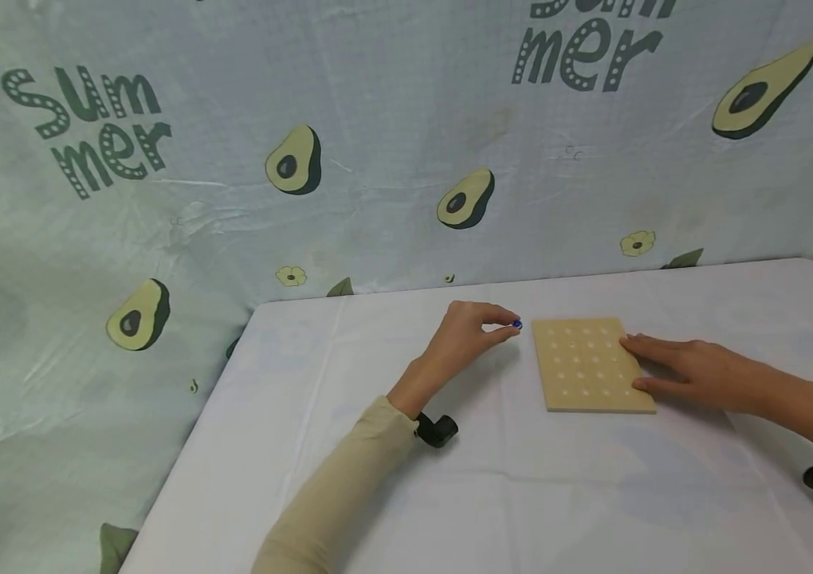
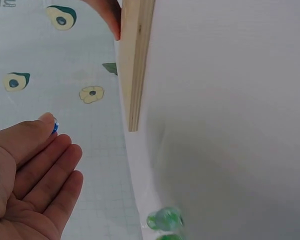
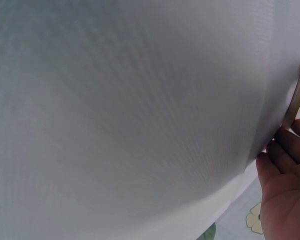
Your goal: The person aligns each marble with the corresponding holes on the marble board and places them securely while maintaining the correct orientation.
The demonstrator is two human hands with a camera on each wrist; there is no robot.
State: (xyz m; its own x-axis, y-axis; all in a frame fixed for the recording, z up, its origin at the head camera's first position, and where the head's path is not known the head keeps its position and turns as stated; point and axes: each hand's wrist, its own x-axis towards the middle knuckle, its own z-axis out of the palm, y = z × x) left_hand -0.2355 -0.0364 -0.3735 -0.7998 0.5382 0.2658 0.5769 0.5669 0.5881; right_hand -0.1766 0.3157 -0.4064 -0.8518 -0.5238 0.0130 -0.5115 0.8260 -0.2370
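Between thumb and index fingertip, my left hand (image 1: 465, 329) pinches a small blue glass marble (image 1: 517, 324), held just left of a square wooden board (image 1: 586, 363). In the left wrist view the blue marble (image 2: 55, 126) peeks out past the thumb, with the other fingers loosely extended. Rows of pale round hollows cover the board's top, and it lies flat on the table. At the board's right edge, my right hand (image 1: 711, 373) touches it with its fingertips and thumb, fingers mostly straight. The right wrist view shows those fingers against the board's side edge (image 3: 297, 95).
Green glassy marbles (image 2: 167, 219) lie on the white-covered table (image 1: 521, 502) at the bottom of the left wrist view. Behind the table hangs a cloth (image 1: 378, 96) printed with avocados. Each wrist carries a black camera (image 1: 437, 430).
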